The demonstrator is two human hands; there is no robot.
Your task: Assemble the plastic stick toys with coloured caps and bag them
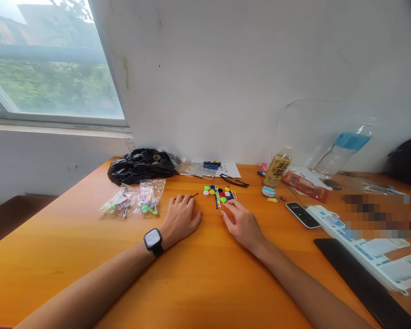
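Note:
My left hand, with a black smartwatch on its wrist, rests on the orange wooden table; its fingers are curled and a thin dark stick pokes out from them. My right hand lies beside it with fingers reaching to a small heap of colourful plastic discs and sticks, the fingertips touching its near edge. Whether those fingers pinch a piece is hidden.
Two clear bags of coloured parts lie left of my hands, a black plastic bag behind them. Glasses, a tea bottle, a water bottle, a phone and a white power strip sit to the right.

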